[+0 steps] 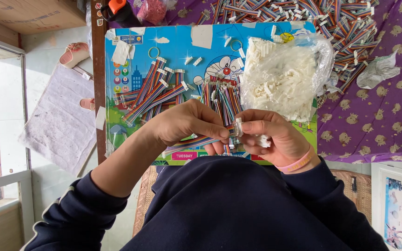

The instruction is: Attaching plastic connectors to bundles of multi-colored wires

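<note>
Daylight falls on a pale tiled floor [47, 51] with a grey mat [59, 121]; a purple patterned cloth [378, 121] covers the table.

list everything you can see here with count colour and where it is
ribbon cable in hand: one, multicoloured, held between both hands
white connector: one, at the cable's end, pinched by the right fingers
finished cables: a small pile, multicoloured with white ends, on the board's left half
loose cables: a bunch, multicoloured, board centre
bag of connectors: one, clear plastic, white pieces, board's right side
cartoon board: one, blue, on the table
cable heap: many, multicoloured, top on the cloth
tablecloth: one, purple, patterned, right
slippers: two, pink, on the floor at left
wristband: one, pink, right wrist
left hand: holds the cable
right hand: holds the connector and spare white pieces
</note>
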